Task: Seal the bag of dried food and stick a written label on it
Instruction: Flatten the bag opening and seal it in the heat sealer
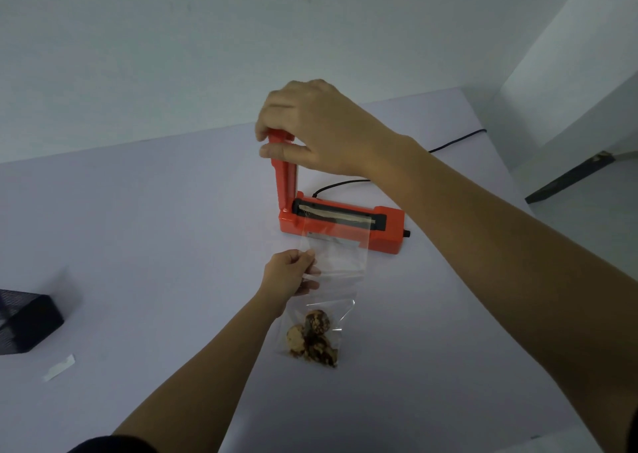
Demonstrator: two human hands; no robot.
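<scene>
1. The clear plastic bag (341, 266) lies flat near the middle of the tabletop (155, 228). Its long axis runs from the heat sealer (383, 231) back toward the near edge.
2. The bag's mouth points at the far edge and rests over the sealer's pale heating strip (338, 216). Its closed end points at the near edge.
3. The dried food (312, 338), a few lumpy brown and tan pieces, sits bunched in the closed end. The rest of the bag is thin, glossy film, slightly creased.
4. The left hand (290, 273) pinches the bag's left edge about halfway along, thumb and fingertips clamped on the film.
5. The right hand (310, 128) grips the top of the sealing arm (284, 183), fingers curled round it. The arm stands nearly upright, hinged at the sealer's left end.
6. The sealer is a boxy body of smooth orange plastic, its length running across the tabletop. A small black knob (407, 233) sits on its right end.
7. A black cable (331, 187) leaves the back of the sealer and runs toward the far right corner.
8. At the left edge stands a black mesh box (27, 321), only partly in view. Just beside it, nearer the near edge, lies a white paper strip (58, 368).
</scene>
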